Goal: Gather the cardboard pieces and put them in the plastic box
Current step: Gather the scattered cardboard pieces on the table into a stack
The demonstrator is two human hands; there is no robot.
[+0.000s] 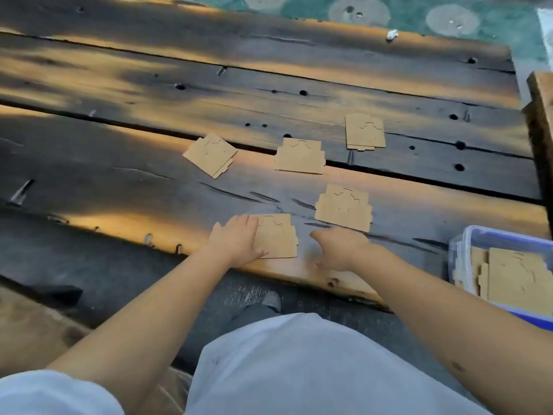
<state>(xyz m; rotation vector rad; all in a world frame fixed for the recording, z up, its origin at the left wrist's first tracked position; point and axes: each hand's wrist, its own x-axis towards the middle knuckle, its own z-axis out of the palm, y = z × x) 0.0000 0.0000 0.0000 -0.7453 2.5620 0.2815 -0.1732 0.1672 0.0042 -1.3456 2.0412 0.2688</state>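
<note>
Several flat brown cardboard pieces lie on a dark wooden plank table [119, 181]. The nearest piece [279, 236] lies by the front edge, and my left hand [236, 241] rests flat on its left side, fingers spread. My right hand [338, 250] hovers just right of that piece, fingers curled loosely, holding nothing. Other pieces lie at right of centre [344, 208], in the middle [300, 156], to the left [210, 155] and farther back right [364, 132]. A clear plastic box with a blue rim [466, 235] stands at the right edge with cardboard pieces [520, 280] stacked inside.
Gaps run between the planks, with knot holes and a few bolts [21, 193] sticking up. A wooden post [541, 121] stands at the far right. Green patterned floor [419, 13] shows beyond the table. My light trousers [299, 369] fill the bottom.
</note>
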